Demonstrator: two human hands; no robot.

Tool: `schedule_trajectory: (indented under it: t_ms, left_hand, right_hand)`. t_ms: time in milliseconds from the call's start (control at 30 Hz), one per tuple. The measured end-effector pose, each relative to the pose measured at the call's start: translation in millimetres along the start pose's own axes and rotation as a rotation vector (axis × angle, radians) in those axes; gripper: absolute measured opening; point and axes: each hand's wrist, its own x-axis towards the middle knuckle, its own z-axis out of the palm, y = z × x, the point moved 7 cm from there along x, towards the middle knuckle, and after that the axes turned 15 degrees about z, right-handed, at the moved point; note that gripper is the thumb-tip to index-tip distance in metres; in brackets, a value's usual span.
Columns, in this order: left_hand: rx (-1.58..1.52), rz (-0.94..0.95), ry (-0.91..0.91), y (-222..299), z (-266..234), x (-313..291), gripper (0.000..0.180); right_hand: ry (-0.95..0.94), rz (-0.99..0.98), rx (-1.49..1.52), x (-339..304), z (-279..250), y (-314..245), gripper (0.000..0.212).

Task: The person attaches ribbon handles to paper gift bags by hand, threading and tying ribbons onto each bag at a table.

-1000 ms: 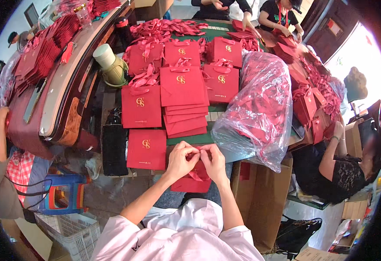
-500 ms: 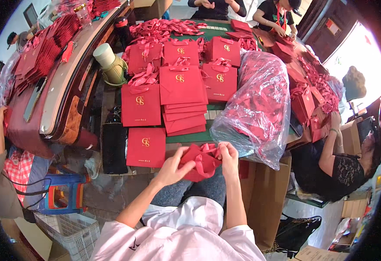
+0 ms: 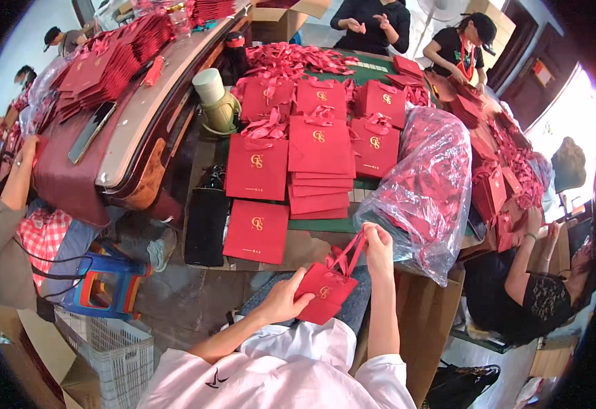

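Red paper bag held by side and handles, off the near edge

Both hands work in front of the worktop (image 3: 321, 224), over the lap. The small red paper bag (image 3: 326, 294) hangs tilted there, just off the near edge. Left hand (image 3: 286, 298): clamped on the bag's left side, thumb across the front face; other fingers partly hidden. Right hand (image 3: 378, 247): fingertips together on the ribbon handles (image 3: 354, 256), drawn taut up and rightward.

Worktop: stacked red bags (image 3: 320, 146) near the middle; a flat red bag (image 3: 257, 230) toward the near left corner, just beside a black item (image 3: 206, 226), kind unclear. Clear plastic sack (image 3: 424, 180) with red contents at the near right corner. Lidded green jug (image 3: 220, 112) along the left edge. Ribbon heap (image 3: 298, 60) toward the far edge.
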Motion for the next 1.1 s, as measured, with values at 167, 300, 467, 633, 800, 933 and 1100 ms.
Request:
schedule_trajectory:
  t_ms: [167,300,467,633,800,933,1100]
  left_hand:
    - [-0.222,-0.023,0.153,-12,-17,-25,0.059]
    - [-0.607,-0.103,0.324,-18,-51,-51,0.062]
    - [-0.677,-0.144,0.663,-28,-108,-74,0.061]
    - [-0.608,-0.082,0.787,-30,-137,-77,0.058]
    - [-0.616,-0.040,0.841,-50,-148,-71,0.055]
    - [-0.341,-0.046,0.841,-73,-156,-71,0.052]
    - [-0.302,-0.079,0.816,-95,-155,-75,0.053]
  right_hand:
    - [-0.073,-0.027,-0.121,-3,18,4,0.019]
    - [0.011,-0.062,-0.275,-7,31,17,0.025]
    - [-0.101,-0.045,-0.652,-14,75,54,0.026]
    - [-0.155,-0.059,-0.703,-19,126,91,0.035]
    - [-0.011,-0.057,-0.662,-14,130,111,0.048]
    - [-0.020,-0.017,-0.663,-1,128,120,0.049]
    - [-0.108,0.086,-0.542,0,136,120,0.048]
